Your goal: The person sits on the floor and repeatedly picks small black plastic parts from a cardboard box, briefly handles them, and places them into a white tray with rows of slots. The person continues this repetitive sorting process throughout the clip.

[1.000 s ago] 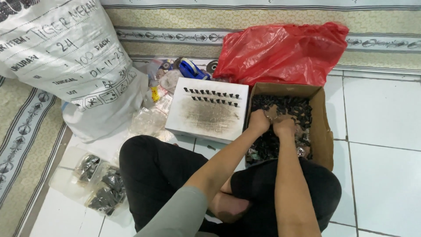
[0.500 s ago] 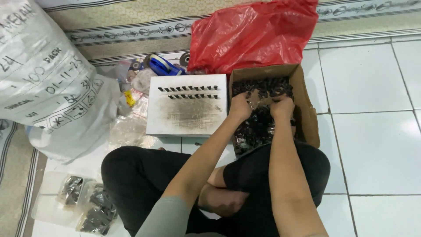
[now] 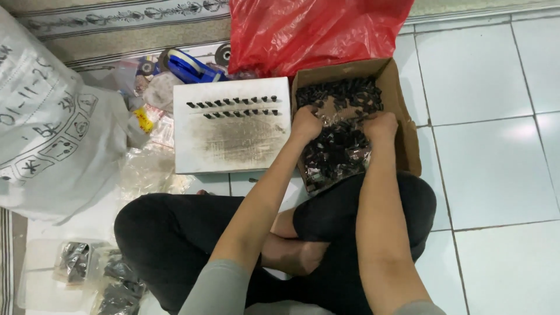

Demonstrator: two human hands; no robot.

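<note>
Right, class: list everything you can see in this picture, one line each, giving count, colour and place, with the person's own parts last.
Cardboard box: one, brown, right of the board.
Small parts: many, black, inside the box.
Board: one, white, smudged, two rows of black parts on it, left of the box.
Plastic bag: one, red, behind the box.
Sack: one, white, far left.
Tape dispenser: one, blue, behind the board.
Clear packets: several, bottom left.
Left hand: in the box.
Right hand: in the box.
</note>
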